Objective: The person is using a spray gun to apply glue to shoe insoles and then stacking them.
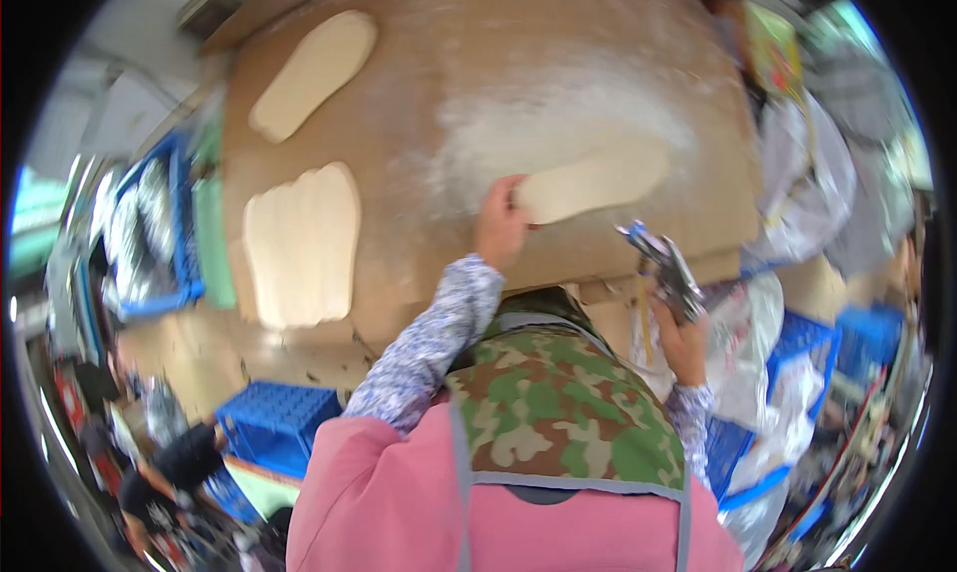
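My left hand (501, 223) pinches the narrow end of a cream insole (596, 181), fingers closed over its edge. The insole lies slantwise on a brown board (419, 84), over a whitish patch. Near the board's front edge, my right hand (682, 338) is wrapped round a silver spray gun (670, 273), blurred by motion; its bluish tip points toward the insole, apart from it. To the left, a fanned row of overlapping insoles (302, 245) rests near the front edge. Beyond it lies another cream insole or a small stack (315, 74).
Blue crates stand around the board: one with clear plastic (184, 223) at left, one (277, 423) at lower left, another (797, 358) under plastic bags (753, 333) at right. A white bag (812, 178) hangs by the right edge. Another person (174, 477) is at lower left.
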A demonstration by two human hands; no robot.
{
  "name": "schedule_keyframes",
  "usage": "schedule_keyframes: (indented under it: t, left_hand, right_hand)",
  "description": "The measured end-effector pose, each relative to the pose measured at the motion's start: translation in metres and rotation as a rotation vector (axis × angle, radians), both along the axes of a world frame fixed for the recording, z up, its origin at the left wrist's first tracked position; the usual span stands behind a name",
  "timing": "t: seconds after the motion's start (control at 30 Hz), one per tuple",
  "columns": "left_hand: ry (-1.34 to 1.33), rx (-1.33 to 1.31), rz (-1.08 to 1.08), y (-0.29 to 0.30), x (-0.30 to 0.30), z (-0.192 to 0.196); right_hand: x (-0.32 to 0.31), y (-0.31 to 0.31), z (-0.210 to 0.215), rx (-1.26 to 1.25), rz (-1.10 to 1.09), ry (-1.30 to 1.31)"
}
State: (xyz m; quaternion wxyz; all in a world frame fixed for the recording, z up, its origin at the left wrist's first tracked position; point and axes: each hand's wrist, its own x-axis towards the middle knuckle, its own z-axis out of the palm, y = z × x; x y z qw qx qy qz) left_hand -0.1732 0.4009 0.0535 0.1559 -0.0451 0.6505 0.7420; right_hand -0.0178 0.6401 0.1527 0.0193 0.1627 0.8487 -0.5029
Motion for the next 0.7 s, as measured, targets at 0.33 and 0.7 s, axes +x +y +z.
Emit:
schedule_keyframes:
  t: [0.33,0.7]
  left_hand:
    - [0.069,0.159,0.452,-0.151,0.056,0.094]
    - [-0.235,-0.149,1.017,-0.237,0.162,-0.046]
  right_hand:
    - [-0.035,-0.041,0.025,-0.291,-0.027,0.063]
    - [-0.075,-0.096,0.012,-0.330,0.197,-0.093]
